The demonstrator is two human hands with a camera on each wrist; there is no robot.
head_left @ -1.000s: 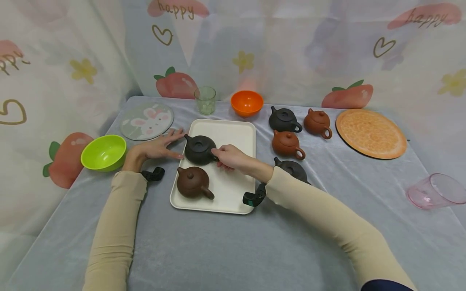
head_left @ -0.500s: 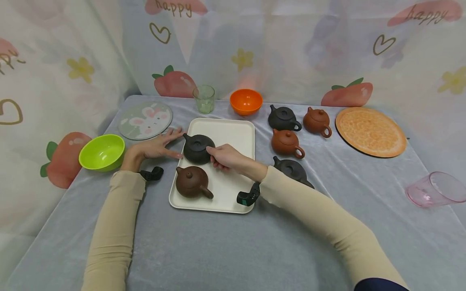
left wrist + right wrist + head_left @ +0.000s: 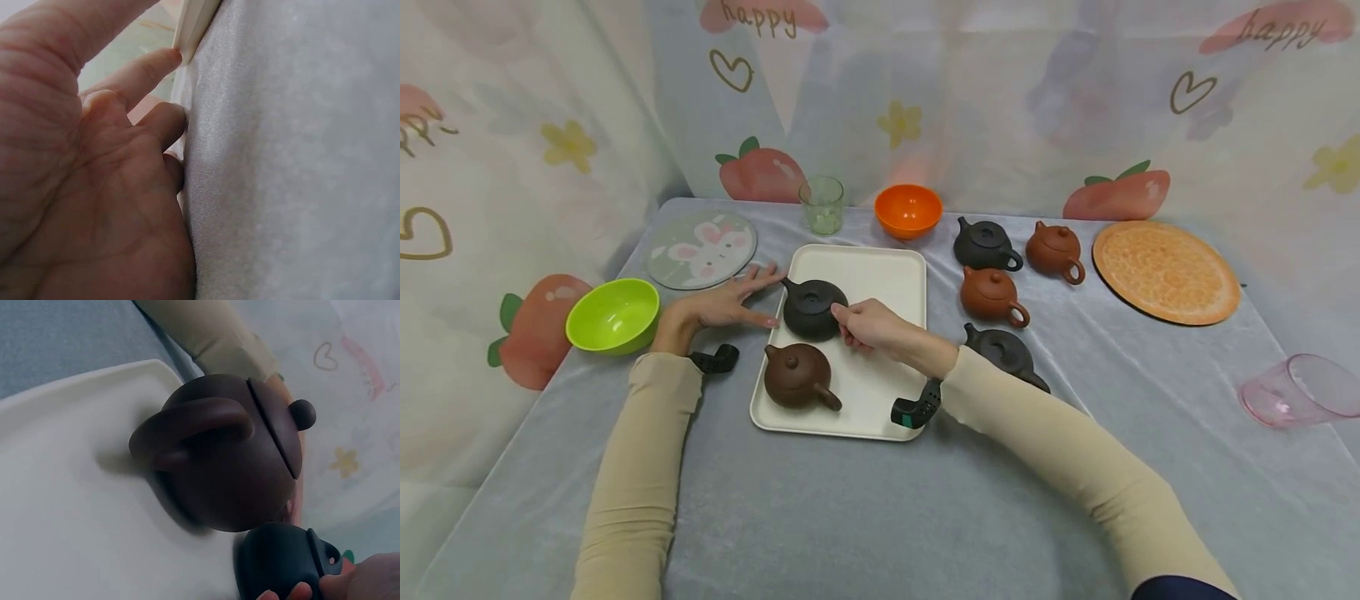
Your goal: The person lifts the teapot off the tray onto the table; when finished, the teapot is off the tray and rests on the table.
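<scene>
A black teapot [image 3: 812, 310] sits on the left side of a cream tray [image 3: 880, 412], its spout toward the tray's left rim. My right hand [image 3: 874, 325] pinches its handle, which is mostly hidden behind the fingers. Nearer me on the same tray stands a dark brown teapot [image 3: 796, 375]; in the right wrist view this brown teapot [image 3: 231, 456] fills the middle, with the black teapot [image 3: 275, 559] below it. My left hand [image 3: 722, 304] lies on the cloth with fingers spread, fingertips right at the tray's left rim [image 3: 194, 28].
Right of the tray stand black teapots [image 3: 985, 244] and reddish-brown teapots [image 3: 988, 296]. A green bowl [image 3: 613, 317] and rabbit mat [image 3: 703, 250] are left. A green glass [image 3: 822, 207] and orange bowl [image 3: 908, 212] stand behind; an orange round mat [image 3: 1165, 273] and pink glass [image 3: 1296, 392] are right.
My right hand has edged slightly left against the black teapot and now covers more of its handle. My left hand stays at the tray's rim.
</scene>
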